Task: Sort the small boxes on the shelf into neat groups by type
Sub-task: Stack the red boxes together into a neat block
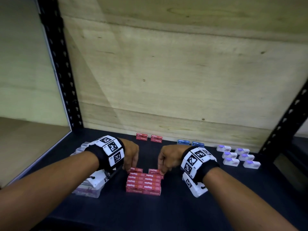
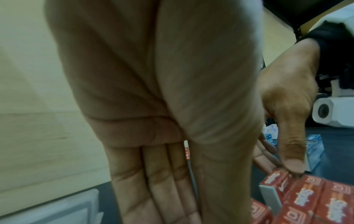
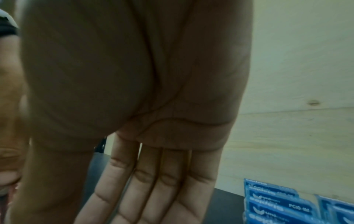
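left hand (image 1: 131, 155): pinches the back-left red staples box (image 1: 135, 169) atop the red block (image 1: 143, 183), mid-shelf. right hand (image 1: 165, 158): pinches the back-right red staples box (image 1: 155, 171). advice: seat both flush, edges aligned. beyond: blue boxes (image 1: 190, 142), white boxes (image 1: 238, 155).

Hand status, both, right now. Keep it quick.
Left hand: fingers pinch the top left red staples box on the red stack.
Right hand: fingers pinch the top right red staples box on the same stack.
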The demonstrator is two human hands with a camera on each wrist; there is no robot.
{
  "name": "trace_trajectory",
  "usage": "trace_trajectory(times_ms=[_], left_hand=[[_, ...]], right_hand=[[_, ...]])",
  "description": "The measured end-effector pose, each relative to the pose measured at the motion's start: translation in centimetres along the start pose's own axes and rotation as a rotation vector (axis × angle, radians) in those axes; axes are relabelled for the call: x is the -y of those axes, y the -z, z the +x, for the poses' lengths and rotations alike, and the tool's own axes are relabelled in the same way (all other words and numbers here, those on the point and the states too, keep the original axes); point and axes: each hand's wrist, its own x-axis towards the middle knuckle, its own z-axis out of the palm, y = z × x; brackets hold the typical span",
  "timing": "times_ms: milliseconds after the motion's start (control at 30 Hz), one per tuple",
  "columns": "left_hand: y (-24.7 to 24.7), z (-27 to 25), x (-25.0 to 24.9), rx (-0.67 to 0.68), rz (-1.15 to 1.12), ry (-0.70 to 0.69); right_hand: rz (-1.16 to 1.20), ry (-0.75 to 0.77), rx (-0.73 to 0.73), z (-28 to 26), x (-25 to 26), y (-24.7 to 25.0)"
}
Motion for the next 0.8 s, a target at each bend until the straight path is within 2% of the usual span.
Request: trace_trajectory(times_ms=[333,800], left_hand=[[-0.85,-0.3,-0.01,-0.062,-0.059,0.007],[-1.03,0.15,0.34,-0.047,-0.086,-0.039]], right_hand=[[0.135,-0.002,-0.014,-0.83,-0.18,-0.58],[0.12,0.026,-0.024,-0.08,0.72,-0.95]])
